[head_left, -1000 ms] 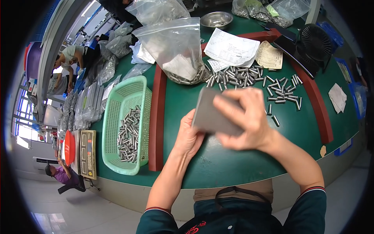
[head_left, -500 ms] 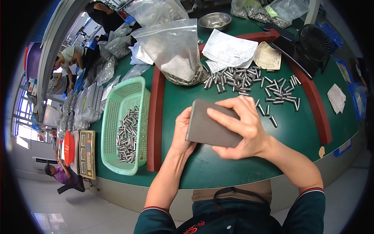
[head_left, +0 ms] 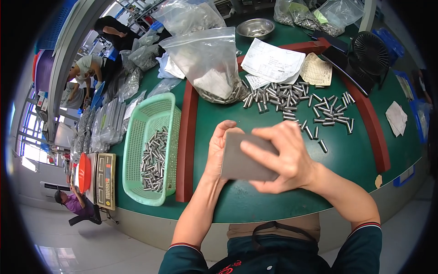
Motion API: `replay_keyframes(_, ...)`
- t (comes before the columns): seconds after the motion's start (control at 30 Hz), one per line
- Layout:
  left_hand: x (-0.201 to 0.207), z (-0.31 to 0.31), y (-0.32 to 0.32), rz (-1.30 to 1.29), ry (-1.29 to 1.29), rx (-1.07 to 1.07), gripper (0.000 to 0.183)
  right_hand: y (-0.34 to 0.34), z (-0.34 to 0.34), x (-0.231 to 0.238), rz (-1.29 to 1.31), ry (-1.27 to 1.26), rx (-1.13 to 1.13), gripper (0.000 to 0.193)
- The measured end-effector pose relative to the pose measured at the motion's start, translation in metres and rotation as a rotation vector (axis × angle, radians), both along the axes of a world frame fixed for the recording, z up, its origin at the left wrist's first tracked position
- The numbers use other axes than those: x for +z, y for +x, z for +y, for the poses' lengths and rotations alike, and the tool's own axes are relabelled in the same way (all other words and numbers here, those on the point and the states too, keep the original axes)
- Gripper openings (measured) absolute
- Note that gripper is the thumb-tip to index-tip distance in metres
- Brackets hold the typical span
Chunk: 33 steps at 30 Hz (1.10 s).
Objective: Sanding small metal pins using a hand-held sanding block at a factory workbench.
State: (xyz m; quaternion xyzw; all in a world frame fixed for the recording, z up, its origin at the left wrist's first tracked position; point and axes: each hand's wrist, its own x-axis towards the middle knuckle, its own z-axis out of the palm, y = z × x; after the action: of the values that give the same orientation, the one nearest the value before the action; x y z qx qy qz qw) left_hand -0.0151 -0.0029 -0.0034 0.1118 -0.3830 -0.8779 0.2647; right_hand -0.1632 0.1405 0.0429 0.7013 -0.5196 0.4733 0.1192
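Observation:
My right hand (head_left: 285, 157) is closed on a flat, rectangular grey-brown block (head_left: 242, 166), fingers stretched across its top face and the thumb along the near edge. At the block's left edge is my left hand (head_left: 217, 153), its fingers curled and mostly hidden behind the block; what they hold cannot be seen. Beyond my hands, short metal pins (head_left: 328, 114) with a flared end lie loose in a heap on the green table (head_left: 273, 205). More metal pins fill part of a mint-green plastic basket (head_left: 127, 169) on my left.
Dark red bars (head_left: 185, 150) border the work area. Behind the heap are a clear bag of parts (head_left: 210, 64), papers (head_left: 271, 59), a metal bowl (head_left: 255, 28) and a black fan (head_left: 370, 50). A scale (head_left: 107, 180) stands at left. Other people (head_left: 80, 203) are farther off.
The block has shifted slightly and tilted in my right hand, which is blurred by motion. My left fingers show a little more above the block's edge. The whole view has shifted slightly.

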Motion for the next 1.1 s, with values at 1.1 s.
replay_keyframes(1.1,0.011,0.003,0.001,0.000,0.001,0.005,0.053,-0.044,-0.008,-0.014,-0.285,0.164,-0.407,0.061)
